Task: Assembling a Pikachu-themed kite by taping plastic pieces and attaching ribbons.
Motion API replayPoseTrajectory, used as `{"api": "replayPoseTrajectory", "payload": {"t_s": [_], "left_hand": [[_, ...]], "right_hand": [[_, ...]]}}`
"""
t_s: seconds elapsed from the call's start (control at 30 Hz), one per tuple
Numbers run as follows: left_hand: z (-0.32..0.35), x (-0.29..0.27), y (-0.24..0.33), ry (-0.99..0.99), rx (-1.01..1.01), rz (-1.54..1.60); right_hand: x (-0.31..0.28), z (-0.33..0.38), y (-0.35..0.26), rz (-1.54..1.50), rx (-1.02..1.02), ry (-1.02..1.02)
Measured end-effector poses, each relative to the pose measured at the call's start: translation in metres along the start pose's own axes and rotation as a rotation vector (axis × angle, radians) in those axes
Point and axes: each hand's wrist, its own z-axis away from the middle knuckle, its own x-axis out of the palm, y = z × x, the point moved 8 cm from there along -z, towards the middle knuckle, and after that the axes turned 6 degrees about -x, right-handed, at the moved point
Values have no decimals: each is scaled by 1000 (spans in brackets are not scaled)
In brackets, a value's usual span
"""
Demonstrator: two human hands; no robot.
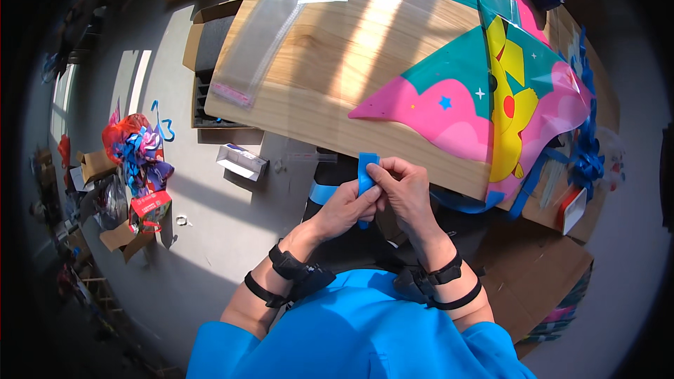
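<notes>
A blue ribbon (366,168) is pinched between my two hands, just off the table's near edge. My left hand (344,207) grips it from the left with the fingers folded. My right hand (407,186) closes on its right edge with thumb and forefinger. More blue ribbon (467,203) hangs in a loop under the table edge to the right, and another stretch (322,193) shows left of my hands. Beyond them on the table lies a pink and green kite (449,102) with a yellow cartoon figure, its near corner hanging over the edge.
The wooden table (316,49) carries a clear plastic sleeve (260,45) at its left. Bunched blue ribbon (588,158) lies at the right, near a red-and-white tray (572,210). Floor items include an open carton (203,52), a small white box (242,162) and a colourful bundle (140,147).
</notes>
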Motion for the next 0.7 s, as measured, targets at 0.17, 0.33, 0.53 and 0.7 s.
{"api": "replayPoseTrajectory", "payload": {"t_s": [0.17,0.33,0.53,0.7], "left_hand": [[5,-11,3,96,64,77],[9,-29,11,353,189,46],[36,-90,15,476,391,363],[45,-85,80,710,460,-161]], "right_hand": [[7,0,1,-8,-11,9],[0,-4,13,-98,-90,177],[-29,-27,-2,26,-231,288],[-48,-53,-6,210,-324,394]]}}
